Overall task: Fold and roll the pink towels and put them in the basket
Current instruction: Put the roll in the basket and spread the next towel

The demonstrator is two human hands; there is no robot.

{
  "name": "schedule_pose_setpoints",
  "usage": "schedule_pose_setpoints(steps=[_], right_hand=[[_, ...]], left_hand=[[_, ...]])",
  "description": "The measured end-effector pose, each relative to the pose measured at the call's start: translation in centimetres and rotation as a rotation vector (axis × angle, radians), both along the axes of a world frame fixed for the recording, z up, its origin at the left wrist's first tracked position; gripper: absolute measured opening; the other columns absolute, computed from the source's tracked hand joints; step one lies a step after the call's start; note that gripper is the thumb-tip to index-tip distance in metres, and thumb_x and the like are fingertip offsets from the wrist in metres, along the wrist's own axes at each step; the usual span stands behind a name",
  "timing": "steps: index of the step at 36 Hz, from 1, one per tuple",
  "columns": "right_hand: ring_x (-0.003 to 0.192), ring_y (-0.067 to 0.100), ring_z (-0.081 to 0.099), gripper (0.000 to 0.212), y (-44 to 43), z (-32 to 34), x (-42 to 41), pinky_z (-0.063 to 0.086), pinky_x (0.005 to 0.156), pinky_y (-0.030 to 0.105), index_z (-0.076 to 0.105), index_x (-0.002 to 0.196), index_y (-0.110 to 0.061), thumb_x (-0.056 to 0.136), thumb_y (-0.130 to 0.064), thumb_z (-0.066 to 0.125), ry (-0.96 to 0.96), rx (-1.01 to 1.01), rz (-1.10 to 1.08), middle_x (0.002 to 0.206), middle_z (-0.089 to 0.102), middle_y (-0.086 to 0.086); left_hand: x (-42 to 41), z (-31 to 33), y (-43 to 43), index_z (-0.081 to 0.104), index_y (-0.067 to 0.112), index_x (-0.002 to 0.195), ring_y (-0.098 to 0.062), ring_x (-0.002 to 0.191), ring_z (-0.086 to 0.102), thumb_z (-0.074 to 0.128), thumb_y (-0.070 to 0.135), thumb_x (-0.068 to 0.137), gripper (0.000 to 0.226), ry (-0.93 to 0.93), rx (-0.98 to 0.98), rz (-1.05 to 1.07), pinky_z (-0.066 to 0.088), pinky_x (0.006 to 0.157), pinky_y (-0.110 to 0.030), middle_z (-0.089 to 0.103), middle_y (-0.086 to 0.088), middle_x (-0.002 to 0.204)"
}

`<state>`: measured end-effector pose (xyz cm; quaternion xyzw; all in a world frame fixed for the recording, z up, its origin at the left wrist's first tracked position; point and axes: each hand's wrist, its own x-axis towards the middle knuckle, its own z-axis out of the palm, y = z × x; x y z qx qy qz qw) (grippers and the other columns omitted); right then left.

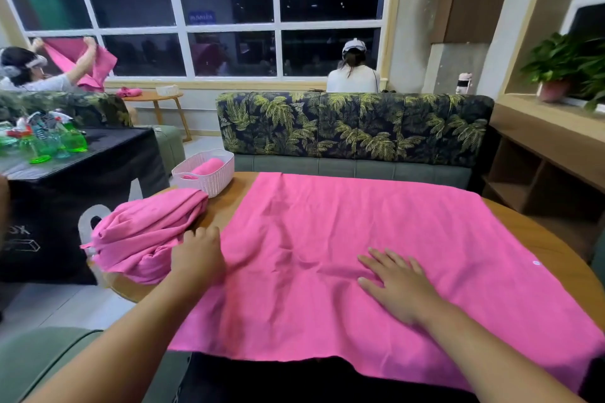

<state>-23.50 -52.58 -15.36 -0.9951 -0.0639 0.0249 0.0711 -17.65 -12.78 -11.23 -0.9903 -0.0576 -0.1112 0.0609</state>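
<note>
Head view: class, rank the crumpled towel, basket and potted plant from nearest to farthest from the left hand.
1. Crumpled towel, just left of the left hand.
2. Basket, farther back, beyond that towel.
3. Potted plant, far off at the right.

Only the person's arms and hands show. The left forearm [131, 337] and right forearm [484, 350] are bare from the frame's bottom edge to the wrists. The wide lens makes them look thick near the edge and narrower towards the hands. The left hand [198, 258] shows its back and rounded knuckles, and its fingertips are hidden. The right hand [397, 285] shows its back, and its fingers [376, 257] have short, plain nails. Low between the arms lies black cloth [294, 383], probably the person's clothing, though its cut cannot be told. It has small white marks at its left edge, too blurred to read.
</note>
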Motion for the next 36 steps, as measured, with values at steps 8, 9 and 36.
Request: schedule_pose_setpoints(steps=[8,9,36], right_hand=[[0.156,0.013,0.022,0.079,-3.2,1.5,0.0,0.018,0.127,0.047,0.026,0.160,-0.045,0.092,-0.084,0.017,-0.100,0.095,-0.137,0.168,0.025,-0.018],[0.155,0.014,0.025,0.074,-4.2,1.7,0.2,0.021,0.125,0.046,0.030,0.159,-0.043,0.096,-0.078,0.020,-0.135,0.107,-0.201,0.168,0.029,-0.016],[0.161,0.029,-0.006,0.079,-15.5,0.6,15.9,0.002,0.124,0.064,-0.003,0.158,-0.061,0.087,-0.091,0.011,0.137,0.027,-0.527,0.173,-0.011,-0.016]], left_hand=[[2.7,-1.9,-4.2,0.054,0.023,0.111,-0.031,0.115,0.060,0.038,0.046,0.101,0.030,0.106,-0.295,-0.305,0.048,0.095,-0.042,0.065,-0.007,0.122],[3.4,-2.2,-4.4,0.053,0.023,0.112,-0.031,0.115,0.060,0.038,0.048,0.101,0.031,0.112,-0.333,-0.327,0.048,0.096,-0.043,0.065,-0.008,0.124],[23.3,-5.8,-6.8,0.011,0.043,0.163,-0.028,0.160,0.001,0.017,0.075,0.098,0.073,0.264,-0.233,-0.208,0.006,0.125,-0.057,0.002,0.005,0.174]])
